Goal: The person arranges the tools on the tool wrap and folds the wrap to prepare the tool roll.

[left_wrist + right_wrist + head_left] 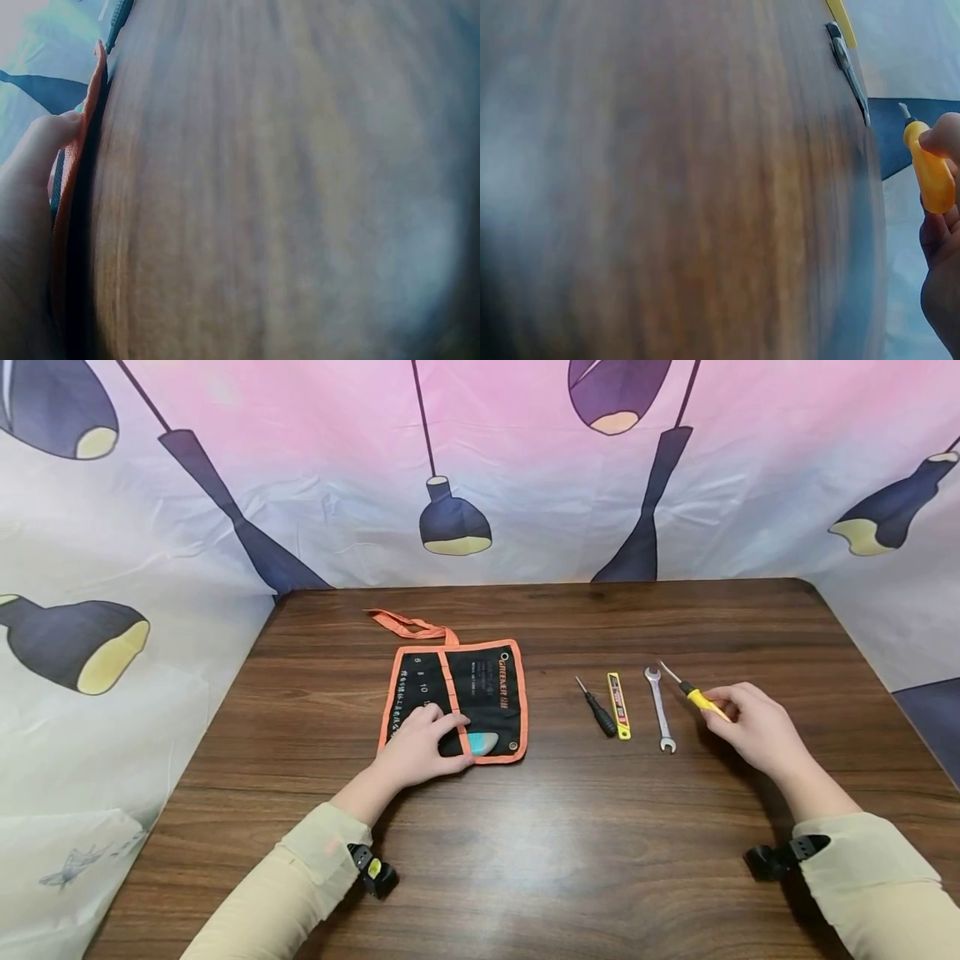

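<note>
My left hand [423, 747] grips the lower part of a black tool pouch [487, 672] with orange trim, its thumb at the bottom edge and its index finger by the pocket's trim. Between them, the rounded teal-and-grey end of an item [482, 743] sticks out of the pocket; the rest is hidden. The left wrist view shows the thumb against the orange trim [91, 90]. Over the right side of the table, my right hand [757, 727] pinches a screwdriver [703, 700] by its yellow handle, the tip pointing away and left. That handle [932, 176] also shows in the right wrist view.
Left of the yellow screwdriver lie a double open-ended wrench [660, 710], a narrow yellow packet [618, 706] with a red label and a small black-handled screwdriver [600, 714]. An orange strap [408, 625] trails behind the pouch. Printed cloth [360, 518] hangs behind the wooden table [540, 843].
</note>
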Available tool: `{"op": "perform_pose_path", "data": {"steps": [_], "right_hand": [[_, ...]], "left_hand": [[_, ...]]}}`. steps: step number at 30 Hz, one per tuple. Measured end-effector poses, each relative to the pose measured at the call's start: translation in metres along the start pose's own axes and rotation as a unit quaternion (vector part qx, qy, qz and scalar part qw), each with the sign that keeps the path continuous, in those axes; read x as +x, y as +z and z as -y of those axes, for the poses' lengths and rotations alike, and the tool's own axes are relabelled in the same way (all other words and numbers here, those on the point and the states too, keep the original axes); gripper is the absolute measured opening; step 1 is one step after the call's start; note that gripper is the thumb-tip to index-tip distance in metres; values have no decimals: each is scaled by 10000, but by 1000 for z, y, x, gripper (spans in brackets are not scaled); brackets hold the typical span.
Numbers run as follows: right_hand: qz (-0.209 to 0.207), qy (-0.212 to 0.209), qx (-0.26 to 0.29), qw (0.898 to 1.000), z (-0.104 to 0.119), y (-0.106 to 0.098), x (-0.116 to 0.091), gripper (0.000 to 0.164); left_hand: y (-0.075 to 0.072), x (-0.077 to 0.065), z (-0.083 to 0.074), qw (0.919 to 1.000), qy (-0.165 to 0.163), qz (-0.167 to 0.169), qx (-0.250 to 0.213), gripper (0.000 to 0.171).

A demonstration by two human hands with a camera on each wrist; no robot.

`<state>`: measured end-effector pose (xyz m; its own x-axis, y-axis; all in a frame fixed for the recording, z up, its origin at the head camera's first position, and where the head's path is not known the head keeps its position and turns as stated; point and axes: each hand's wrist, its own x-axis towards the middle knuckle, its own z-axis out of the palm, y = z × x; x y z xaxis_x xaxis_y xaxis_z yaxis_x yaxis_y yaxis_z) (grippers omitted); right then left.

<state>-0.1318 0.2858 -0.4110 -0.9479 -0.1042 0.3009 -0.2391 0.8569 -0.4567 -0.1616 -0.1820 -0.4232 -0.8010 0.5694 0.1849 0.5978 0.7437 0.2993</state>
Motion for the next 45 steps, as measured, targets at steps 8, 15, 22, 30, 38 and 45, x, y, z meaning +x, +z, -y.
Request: {"op": "perform_pose_path", "data": {"steps": [8,15,22,30,38,45], "right_hand": [[-65,-185,36,9998,7,6,7,21],[-93,-417,145,9990,17,11,15,19],[-44,-569,216,9981,27,16,22,19],[62,-781,366,9963,37,22,31,22],[161,-884,397,9952,52,19,43,21],[405,-1008,443,9931,65,25,52,19]], "left_hand": [[-1,0,0,9998,-155,110,6,52],[-1,1,0,9995,-255,165,-48,51],[0,0,-1,9995,-293,144,-47,48],[-1,0,0,9995,-286,121,-36,48],[0,-1,-1,9995,-291,83,-47,46],[0,-1,-1,9995,-292,69,-55,46]]}}
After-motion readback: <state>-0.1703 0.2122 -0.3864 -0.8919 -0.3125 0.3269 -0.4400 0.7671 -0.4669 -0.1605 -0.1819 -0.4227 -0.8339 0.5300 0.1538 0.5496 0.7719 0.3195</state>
